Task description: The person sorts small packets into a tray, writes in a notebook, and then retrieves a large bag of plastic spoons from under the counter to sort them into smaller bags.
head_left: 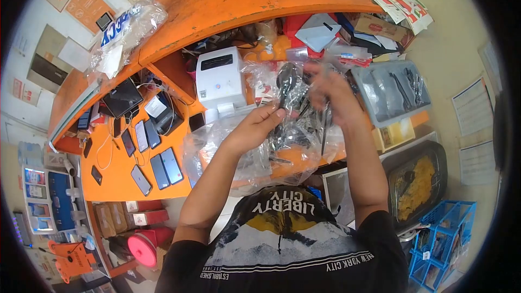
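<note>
My left hand [254,129] is closed, with thumb and fingers pinching a black spoon-shaped item [290,78] in clear plastic. Its rounded dark end points away from me. To the right, my right hand [332,91] is smeared by motion, so its fingers cannot be read. Below and around both hands spreads a large crumpled clear plastic bag [209,149] with several dark, thin pieces in and under it. A grey tray [374,116] beside my right forearm holds a few dark long items.
A white dispenser-like box [221,78] stands behind my left hand. Several phones [172,165] lie on the orange desk [116,182] at left. Papers and packets [320,32] crowd the back. A yellow box [395,134] and a blue plastic rack [442,244] are at right.
</note>
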`<state>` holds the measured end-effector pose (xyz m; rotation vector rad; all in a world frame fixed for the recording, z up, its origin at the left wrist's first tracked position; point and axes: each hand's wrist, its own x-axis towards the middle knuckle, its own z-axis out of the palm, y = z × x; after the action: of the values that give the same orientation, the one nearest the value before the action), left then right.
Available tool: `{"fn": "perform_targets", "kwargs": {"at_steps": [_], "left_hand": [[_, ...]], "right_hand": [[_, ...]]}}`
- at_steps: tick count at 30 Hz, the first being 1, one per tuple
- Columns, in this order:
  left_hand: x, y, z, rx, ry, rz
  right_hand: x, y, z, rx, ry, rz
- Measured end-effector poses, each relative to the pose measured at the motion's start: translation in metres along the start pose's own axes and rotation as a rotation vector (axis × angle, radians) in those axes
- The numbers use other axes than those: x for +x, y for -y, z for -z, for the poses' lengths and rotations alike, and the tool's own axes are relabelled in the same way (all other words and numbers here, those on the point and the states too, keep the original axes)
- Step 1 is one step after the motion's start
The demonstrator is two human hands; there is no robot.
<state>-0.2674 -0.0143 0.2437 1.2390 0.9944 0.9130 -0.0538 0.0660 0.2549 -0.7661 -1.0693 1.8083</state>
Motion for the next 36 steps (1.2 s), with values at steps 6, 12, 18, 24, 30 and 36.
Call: {"fn": "perform_targets", "kwargs": {"at_steps": [6,12,18,24,30,36], "left_hand": [[-0.004,0.017,0.007,0.011,-0.076,-0.034],[-0.016,0.011,0.005,0.059,-0.229,-0.143],[-0.035,0.002,0.004,0.336,-0.475,-0.107],[-0.043,0.016,0.023,0.183,-0.66,-0.252],[-0.084,-0.02,0.049,-0.226,-0.612,-0.18],[-0.11,-0.042,0.058,-0.288,-0.443,-0.215]], "right_hand": [[-0.005,-0.039,-0.015,-0.341,-0.014,-0.06],[-0.006,-0.071,-0.011,-0.136,-0.026,-0.099],[-0.015,-0.069,-0.036,-0.101,0.121,0.02],[-0.015,-0.078,-0.051,-0.135,-0.111,0.148],[-0.038,-0.065,-0.057,-0.261,-0.207,0.592],[-0.036,-0.152,-0.093,-0.709,0.427,0.932]]}}
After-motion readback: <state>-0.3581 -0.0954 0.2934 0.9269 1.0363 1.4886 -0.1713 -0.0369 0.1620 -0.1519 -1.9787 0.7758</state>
